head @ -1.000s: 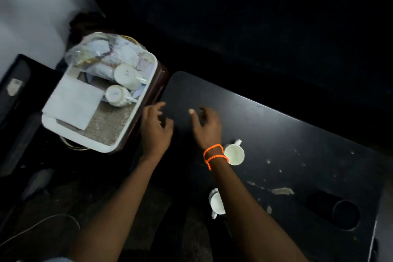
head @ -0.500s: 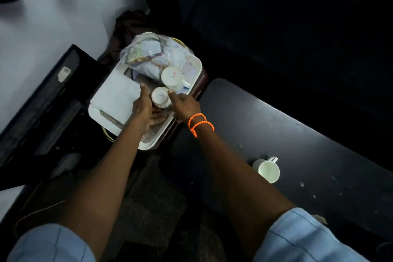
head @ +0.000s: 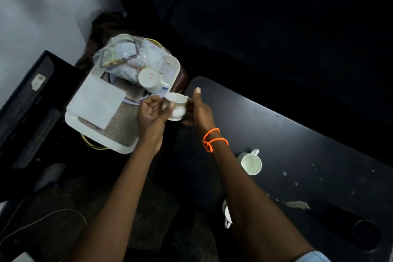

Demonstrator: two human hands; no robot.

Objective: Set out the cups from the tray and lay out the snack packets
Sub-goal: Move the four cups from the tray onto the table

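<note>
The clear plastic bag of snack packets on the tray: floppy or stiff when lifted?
Probably floppy: the clear plastic bag is crumpled and slumped over the tray. Likely light, holding only flat packets. It leans on the overturned cup, so lifting may nudge that.

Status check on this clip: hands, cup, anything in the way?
Left hand and right hand both holding white cup, lifted between tray and black table. One cup left on tray beside snack bag. Path unobstructed.

cups: 4, one mostly hidden (head: 227, 215) | tray: 1 (head: 119, 147) | snack bag: 1 (head: 129, 57)
</note>
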